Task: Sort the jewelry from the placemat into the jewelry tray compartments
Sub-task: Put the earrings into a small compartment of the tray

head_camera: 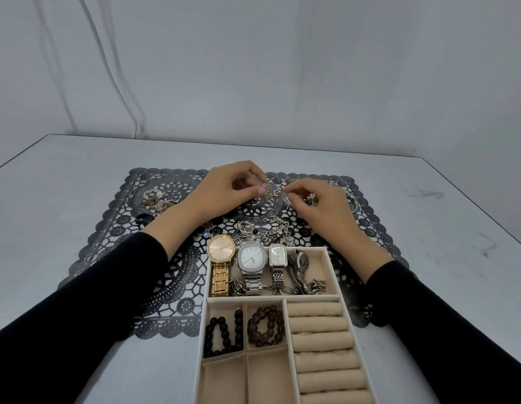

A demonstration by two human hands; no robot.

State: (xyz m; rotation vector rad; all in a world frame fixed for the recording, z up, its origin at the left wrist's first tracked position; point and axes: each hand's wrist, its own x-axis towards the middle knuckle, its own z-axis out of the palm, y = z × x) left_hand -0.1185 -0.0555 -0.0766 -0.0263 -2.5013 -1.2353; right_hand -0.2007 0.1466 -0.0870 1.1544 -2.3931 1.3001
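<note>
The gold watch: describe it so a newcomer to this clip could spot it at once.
Start at the beige jewelry tray near the table's front edge. Its far compartment holds a row of watches; the gold watch is the leftmost. Alone there, it has a gold band and a round, stone-rimmed rosy dial; its neighbours are silver.

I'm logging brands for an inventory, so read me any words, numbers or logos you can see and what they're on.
No text is readable anywhere.
Gold watch: dial marks too small to read.
Silver watch: dial marks blurred.
Small silver watch: dial unreadable.
Tray, placemat: no labels seen.
</note>
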